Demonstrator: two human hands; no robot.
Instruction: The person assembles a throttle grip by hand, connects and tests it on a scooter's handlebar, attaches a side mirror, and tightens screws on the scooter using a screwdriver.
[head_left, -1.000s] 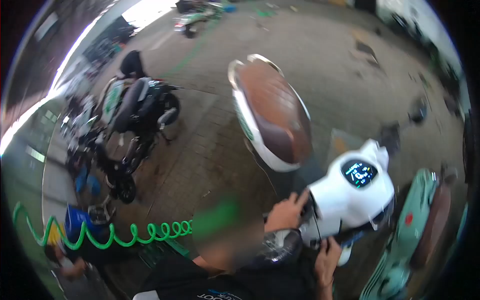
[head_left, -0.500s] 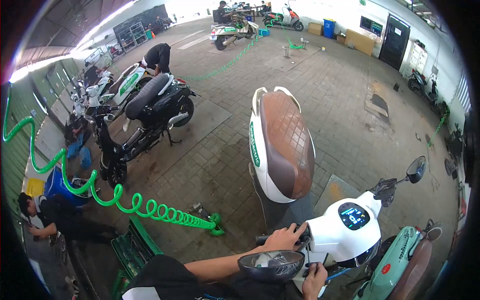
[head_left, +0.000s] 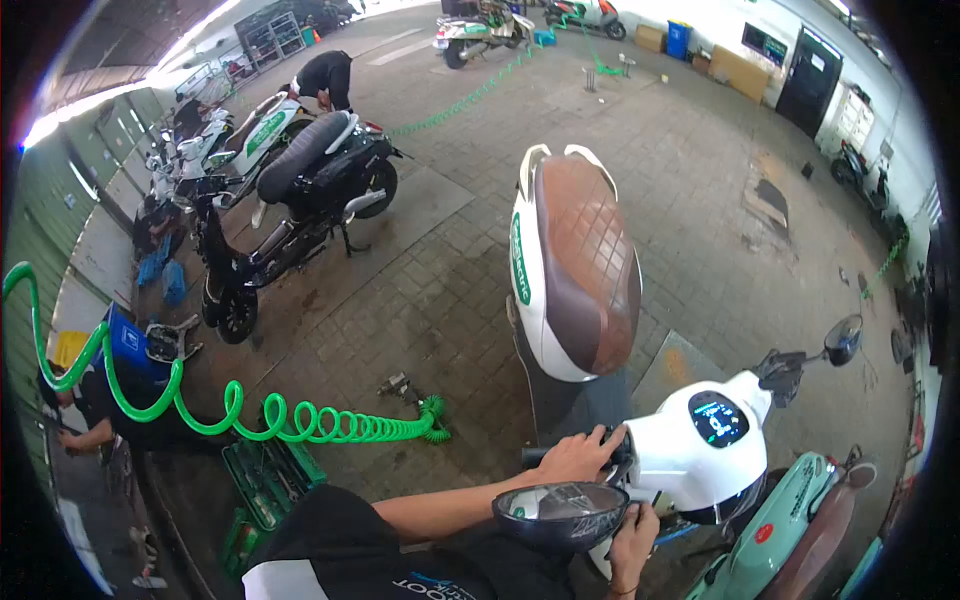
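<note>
A white scooter front (head_left: 690, 450) with a lit display (head_left: 718, 420) stands at lower right. My left hand (head_left: 578, 455) lies over the inner end of its handlebar, fingers apart, with fingertips against the white cover. Below it, my right hand (head_left: 634, 540) is closed at the underside of the cover, its fingers around something small that I cannot make out. A round mirror (head_left: 562, 512) partly covers the area between my hands. The scooter's brown quilted seat (head_left: 585, 260) is farther up.
A green coiled hose (head_left: 340, 425) crosses the left, above an open green toolbox (head_left: 270, 480). A black scooter (head_left: 300, 200) stands beyond. A mint scooter (head_left: 770, 530) is close on the right. One person (head_left: 95, 435) is at lower left; another (head_left: 325, 80) bends over farther back.
The view has sharpened and shifted since the first frame. The dark, slim tool seen in my right hand half a second ago no longer shows clearly. My left hand remains at the handlebar.
</note>
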